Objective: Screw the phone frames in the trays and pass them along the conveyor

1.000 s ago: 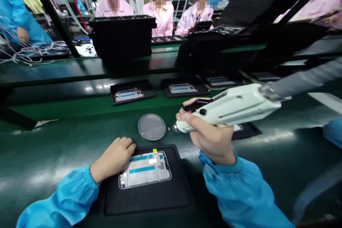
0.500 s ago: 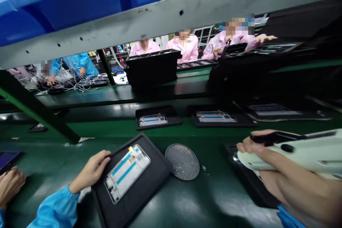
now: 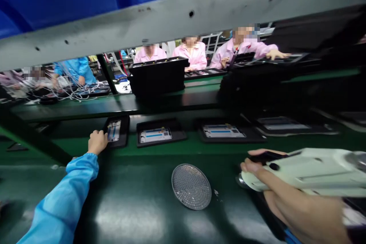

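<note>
My left hand, in a blue sleeve, is closed on the near left edge of a black tray on the sunken strip behind the worktop. A phone frame with blue strips lies in that tray. My right hand is wrapped round a pale green electric screwdriver with a black lever and a metal nose pointing left. Beneath this hand lies another black tray, mostly covered. Between my hands, a round dish with a dimpled surface rests on the worktop.
More black trays with phone frames line the strip to the right. A green post slants at the left. Overhead runs a grey beam under blue bins. Across the line, people in pink work behind a black box.
My left hand has carried the tray with the phone frame from the worktop back onto the strip. My right hand keeps its grip on the screwdriver. The view has shifted slightly.
</note>
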The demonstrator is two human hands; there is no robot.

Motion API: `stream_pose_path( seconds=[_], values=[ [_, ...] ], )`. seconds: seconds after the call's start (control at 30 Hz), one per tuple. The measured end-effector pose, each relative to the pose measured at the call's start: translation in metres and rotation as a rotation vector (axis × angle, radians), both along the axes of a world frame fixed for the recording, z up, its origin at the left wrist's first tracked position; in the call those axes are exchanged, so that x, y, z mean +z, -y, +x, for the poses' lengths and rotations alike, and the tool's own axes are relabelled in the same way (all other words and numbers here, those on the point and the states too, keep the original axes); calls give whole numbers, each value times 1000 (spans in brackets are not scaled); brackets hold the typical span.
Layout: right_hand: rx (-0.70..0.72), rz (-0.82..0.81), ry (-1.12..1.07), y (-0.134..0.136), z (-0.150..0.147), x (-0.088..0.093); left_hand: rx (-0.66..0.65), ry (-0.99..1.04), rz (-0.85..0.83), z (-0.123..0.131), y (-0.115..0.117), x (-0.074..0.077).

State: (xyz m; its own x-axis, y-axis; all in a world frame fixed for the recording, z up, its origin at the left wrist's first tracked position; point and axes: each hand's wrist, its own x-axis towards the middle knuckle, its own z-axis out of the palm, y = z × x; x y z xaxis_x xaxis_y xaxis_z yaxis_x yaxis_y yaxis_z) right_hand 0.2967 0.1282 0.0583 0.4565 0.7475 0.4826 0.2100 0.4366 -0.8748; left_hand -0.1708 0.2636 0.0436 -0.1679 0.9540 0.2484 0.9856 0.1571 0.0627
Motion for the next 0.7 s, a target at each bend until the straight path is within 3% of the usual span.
stream_pose_path(
  seconds=[0.1,0.2,0.27,0.5,0.6,0.7],
  values=[
    [-51,-105,-47,-6,0,-6,-265,-46,-68,52,-6,-26],
    [94,-131,-106,-13,3,-14,-525,-58,-169,100,-9,-46],
    [183,-139,-122,-16,6,-20,-606,-69,-199,118,-13,-52],
    [143,-210,-77,-23,8,-27,-670,-118,-158,119,-12,-50],
    [125,-233,-76,-26,5,-25,-694,-113,-101,112,5,-43],
    [104,-211,-109,-28,5,-22,-726,-97,-12,99,43,-27]
  ],
)
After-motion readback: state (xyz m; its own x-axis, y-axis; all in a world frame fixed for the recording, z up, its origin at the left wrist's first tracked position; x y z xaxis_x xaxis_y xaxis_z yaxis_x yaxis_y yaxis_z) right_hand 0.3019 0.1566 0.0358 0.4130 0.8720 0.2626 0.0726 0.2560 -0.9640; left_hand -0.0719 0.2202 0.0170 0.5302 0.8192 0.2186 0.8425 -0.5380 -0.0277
